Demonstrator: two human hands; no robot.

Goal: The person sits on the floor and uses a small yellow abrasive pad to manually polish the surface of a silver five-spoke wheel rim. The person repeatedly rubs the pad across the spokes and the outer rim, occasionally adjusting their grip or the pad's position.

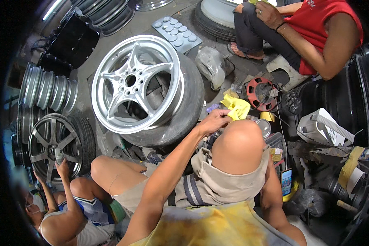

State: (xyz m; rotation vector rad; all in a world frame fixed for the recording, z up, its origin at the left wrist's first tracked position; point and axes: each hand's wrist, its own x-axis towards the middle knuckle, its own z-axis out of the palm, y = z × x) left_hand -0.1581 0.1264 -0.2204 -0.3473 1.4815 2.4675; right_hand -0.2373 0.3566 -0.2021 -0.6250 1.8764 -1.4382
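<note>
My left hand reaches past my raised knee, its fingers closed on a crumpled yellow sheet; whether that is tape, paper or cloth is hard to make out. My right arm passes down beside the same knee, which hides the right hand. Left of my left hand, a silver five-spoke wheel rim lies tilted on a black tire. Close by the yellow sheet are a red slotted reel, a small yellow roll and a round metal can.
A co-worker's hand works at a dark-spoked wheel on the left. Another person in red sits at the upper right. Around me are a clear plastic bag, a tray of round caps, a phone and stacked rims.
</note>
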